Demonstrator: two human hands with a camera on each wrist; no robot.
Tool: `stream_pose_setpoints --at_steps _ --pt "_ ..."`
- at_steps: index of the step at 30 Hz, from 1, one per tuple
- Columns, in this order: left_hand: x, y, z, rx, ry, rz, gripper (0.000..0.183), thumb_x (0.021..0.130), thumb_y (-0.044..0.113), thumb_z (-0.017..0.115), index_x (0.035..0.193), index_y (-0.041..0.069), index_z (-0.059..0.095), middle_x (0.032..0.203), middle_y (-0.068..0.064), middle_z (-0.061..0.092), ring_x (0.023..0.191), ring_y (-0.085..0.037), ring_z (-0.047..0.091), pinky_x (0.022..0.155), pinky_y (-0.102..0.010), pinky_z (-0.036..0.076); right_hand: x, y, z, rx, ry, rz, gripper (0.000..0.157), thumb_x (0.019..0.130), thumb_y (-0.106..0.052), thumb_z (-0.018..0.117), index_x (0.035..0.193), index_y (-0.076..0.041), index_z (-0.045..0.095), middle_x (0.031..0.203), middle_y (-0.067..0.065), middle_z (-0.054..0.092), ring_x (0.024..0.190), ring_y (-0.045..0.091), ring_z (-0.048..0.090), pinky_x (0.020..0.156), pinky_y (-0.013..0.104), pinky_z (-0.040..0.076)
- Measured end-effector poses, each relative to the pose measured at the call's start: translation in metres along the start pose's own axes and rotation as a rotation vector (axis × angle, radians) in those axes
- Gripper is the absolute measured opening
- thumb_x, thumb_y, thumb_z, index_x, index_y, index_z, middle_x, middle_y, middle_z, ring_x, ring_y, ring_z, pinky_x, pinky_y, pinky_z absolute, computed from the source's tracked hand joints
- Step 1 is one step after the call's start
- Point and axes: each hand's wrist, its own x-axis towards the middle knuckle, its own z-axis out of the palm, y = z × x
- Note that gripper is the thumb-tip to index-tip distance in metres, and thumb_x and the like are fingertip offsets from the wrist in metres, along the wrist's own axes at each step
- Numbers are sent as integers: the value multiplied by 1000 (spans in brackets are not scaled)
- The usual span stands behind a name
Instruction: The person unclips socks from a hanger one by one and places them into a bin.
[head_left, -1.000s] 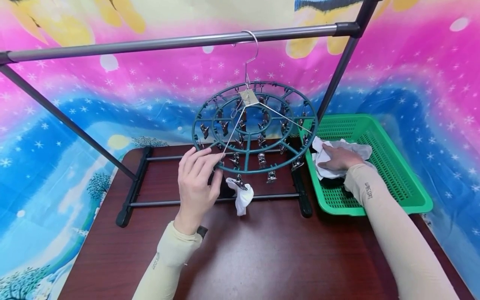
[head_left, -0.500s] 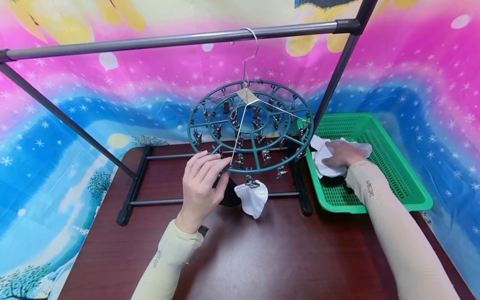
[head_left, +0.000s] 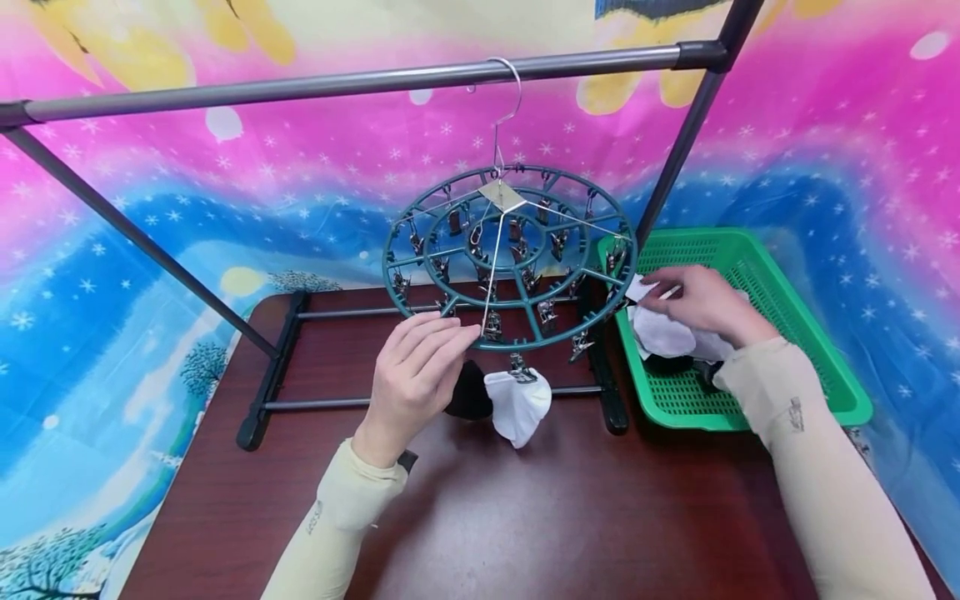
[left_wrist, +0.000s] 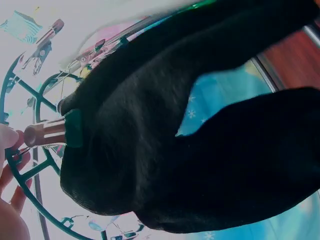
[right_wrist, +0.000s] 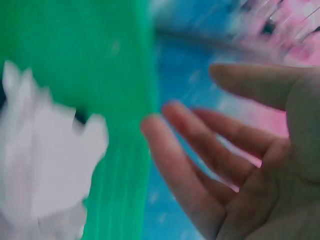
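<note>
A round green sock hanger (head_left: 525, 342) with metal clips hangs from the rack bar. At its near-left rim my left hand (head_left: 411, 379) pinches the ring. Clipped just below are a black sock (head_left: 470, 392), partly behind that hand, and a white sock (head_left: 519, 408). The black sock (left_wrist: 135, 130) fills much of the left wrist view. Over the green basket (head_left: 813, 367) is my right hand (head_left: 701, 300); its fingers are apart with nothing between them in the blurred right wrist view. White socks (right_wrist: 55, 155) lie beside it in the basket.
The dark metal rack (head_left: 262, 90) stands on a brown table (head_left: 570, 517), its right post close to the basket. A black item (head_left: 667, 364) lies under the white socks. Patterned cloth (head_left: 322, 242) covers the wall behind.
The hanger has turned, bringing the clipped white and black socks rightward. My left hand has shifted slightly right with the rim. My right hand has lifted from the socks in the basket.
</note>
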Motion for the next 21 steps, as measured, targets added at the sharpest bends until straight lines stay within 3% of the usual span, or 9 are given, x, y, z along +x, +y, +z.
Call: stream_pose_setpoints --at_steps 4,8,12,15,18,21 --pt "2 2 0 -19 0 34 17 98 9 69 113 5 77 105 -10 79 100 -27 73 97 -43 58 -26 -26 21 34 -64 -211 32 97 -19 73 127 -7 72 108 3 78 98 21 73 82 32 58" --pt "4 5 0 -16 -21 52 18 97 9 71 114 6 78 107 -10 79 102 -25 73 98 -41 58 -44 -42 47 164 -226 -321 40 98 -21 73 134 -5 67 118 7 76 105 21 74 87 29 61" --pt "5 8 2 -24 -31 91 20 97 5 70 115 6 78 112 -10 79 104 -24 74 98 -40 59 -54 -56 72 244 -348 -350 62 99 -31 72 151 -5 51 141 13 65 122 28 68 98 39 59" --pt "6 9 5 -41 -33 131 22 96 0 69 116 5 77 114 -12 78 106 -25 74 98 -40 58 -57 -66 87 282 -352 -366 69 97 -32 75 155 -11 45 149 10 58 129 29 64 105 46 54" --pt "6 10 7 -53 -41 156 23 97 0 68 117 5 76 116 -12 77 109 -25 73 100 -40 58 -53 -76 100 397 -340 -366 62 94 -25 78 148 -12 49 143 7 60 130 28 62 109 47 51" --pt "7 11 8 -54 -50 174 22 97 1 69 118 6 76 117 -12 77 110 -26 73 101 -40 57 -48 -78 111 500 -311 -348 44 94 -19 78 132 -8 59 125 7 67 117 22 67 104 39 56"
